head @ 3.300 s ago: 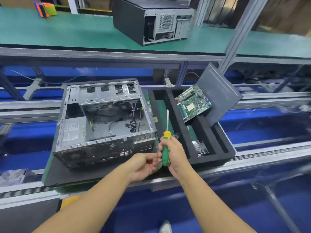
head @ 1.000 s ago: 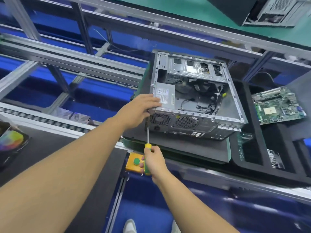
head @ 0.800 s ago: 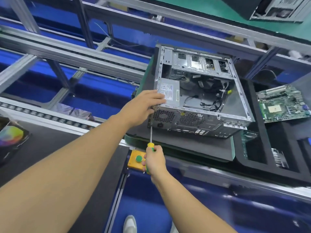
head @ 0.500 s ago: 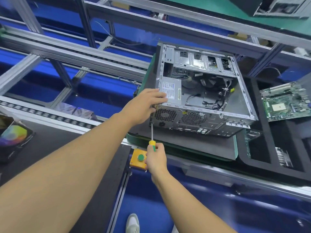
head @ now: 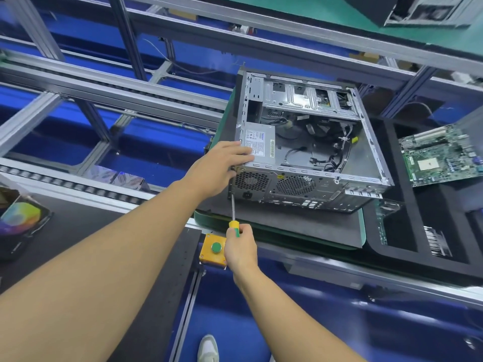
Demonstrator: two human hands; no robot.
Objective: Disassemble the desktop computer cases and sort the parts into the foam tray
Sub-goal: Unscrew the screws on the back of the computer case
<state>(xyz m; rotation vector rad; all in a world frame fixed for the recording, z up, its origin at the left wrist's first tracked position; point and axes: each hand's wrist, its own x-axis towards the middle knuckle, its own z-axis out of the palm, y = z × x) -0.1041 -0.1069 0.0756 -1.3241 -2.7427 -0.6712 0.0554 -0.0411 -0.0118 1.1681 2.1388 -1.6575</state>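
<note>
1. Computer case (head: 308, 152): lid off, frame centre; foam tray (head: 410, 218) at its 3 o'clock carries motherboard (head: 441, 155).
2. Left hand (head: 219, 169): grip wrapped over case's 8 o'clock corner, likely bracing it.
3. Right hand (head: 240, 248): grip clenched on screwdriver (head: 233, 212), tip at that corner's rear panel, presumably on a screw.

No words can be read. The white label (head: 255, 142) on the power supply (head: 261, 127) carries print too small to make out. A yellow triangle warning sign (head: 281, 176) stands on the computer case (head: 324, 190), at its rear panel.
</note>
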